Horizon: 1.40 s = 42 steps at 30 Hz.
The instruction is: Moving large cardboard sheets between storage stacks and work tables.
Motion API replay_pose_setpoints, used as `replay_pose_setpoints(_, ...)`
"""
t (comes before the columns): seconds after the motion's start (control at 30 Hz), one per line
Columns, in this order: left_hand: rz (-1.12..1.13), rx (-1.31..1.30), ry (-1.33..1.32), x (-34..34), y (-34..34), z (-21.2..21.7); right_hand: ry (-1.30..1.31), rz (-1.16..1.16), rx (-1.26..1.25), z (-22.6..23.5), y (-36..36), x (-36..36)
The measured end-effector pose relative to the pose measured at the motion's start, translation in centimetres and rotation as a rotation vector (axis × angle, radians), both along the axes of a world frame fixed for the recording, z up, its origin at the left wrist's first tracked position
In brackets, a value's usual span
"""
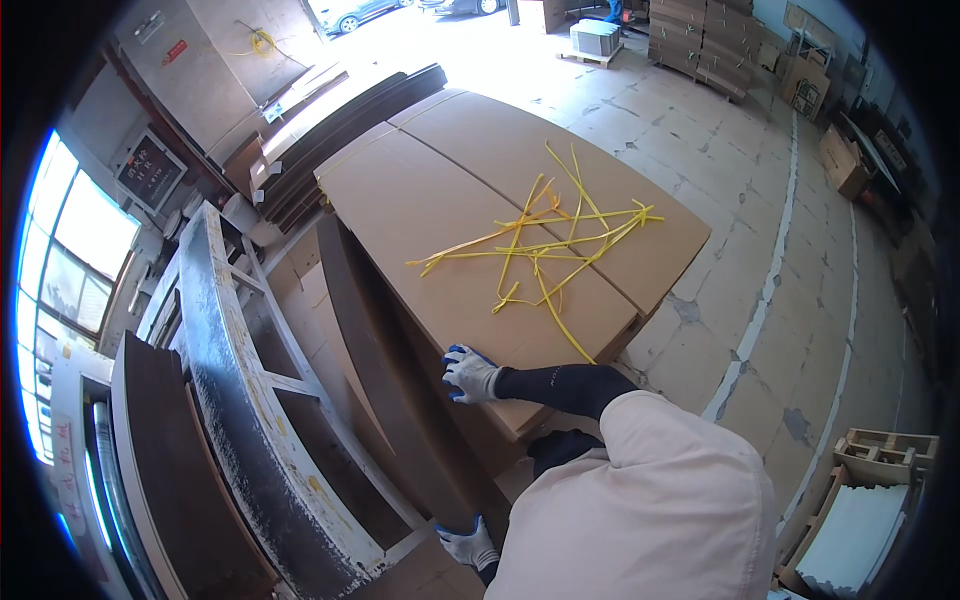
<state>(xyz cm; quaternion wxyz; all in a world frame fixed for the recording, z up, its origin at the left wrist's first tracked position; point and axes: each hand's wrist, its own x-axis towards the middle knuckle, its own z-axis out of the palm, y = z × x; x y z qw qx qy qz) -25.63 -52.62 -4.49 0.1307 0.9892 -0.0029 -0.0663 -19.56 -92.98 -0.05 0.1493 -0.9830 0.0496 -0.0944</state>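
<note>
Up top, right hand [470, 375] fingers grip the flat brown cardboard stack [500, 200]; left hand [468, 546] fingers unclear.

Both hands wear white knit gloves with blue-coated fingertips: the left hand [468, 545] and right hand [470, 374]. Tight black undersleeves cover the forearms beneath a loose pale pink top.

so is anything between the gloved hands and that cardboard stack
Nothing visible does. One gloved hand already rests on the near edge of the cardboard stack; the other gloved hand is lower, at the sheets' bottom edge. Loose yellow straps lie on top, farther away from both hands.
</note>
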Motion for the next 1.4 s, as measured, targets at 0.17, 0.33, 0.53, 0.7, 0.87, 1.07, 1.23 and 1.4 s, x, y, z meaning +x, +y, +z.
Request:
replay_pose_setpoints(0.17,-0.003,0.002,-0.014,-0.3,-0.2,-0.3,-0.016,0.000,-0.026,-0.2,0.1,0.0)
replay_pose_setpoints(0.33,-0.009,-0.013,-0.024,-0.1,0.5,-0.8,-0.049,0.003,-0.013,-0.5,0.2,0.1)
replay_pose_setpoints(0.53,0.008,-0.010,-0.028,0.2,1.0,-1.0,-0.088,0.013,-0.032,-1.1,0.1,-0.2)
replay_pose_setpoints(0.7,-0.011,-0.001,-0.052,-0.3,0.1,-1.4,-0.084,0.001,-0.032,-1.0,-0.4,-0.4)
replay_pose_setpoints(0.87,-0.056,-0.044,-0.098,-0.8,0.3,-2.5,-0.167,0.037,-0.054,-0.5,-0.6,0.0)
replay_pose_setpoints(1.07,-0.120,-0.120,-0.114,0.0,-0.7,0.9,-0.066,0.038,-0.054,0.2,-1.1,0.1)
replay_pose_setpoints(1.23,-0.043,-0.065,-0.104,-0.5,0.3,1.1,-0.162,0.080,0.029,-1.8,-0.8,0.0)
replay_pose_setpoints(1.4,-0.004,-0.096,-0.055,-1.5,-0.6,0.0,-0.156,0.087,-0.033,-1.7,-1.1,0.5)
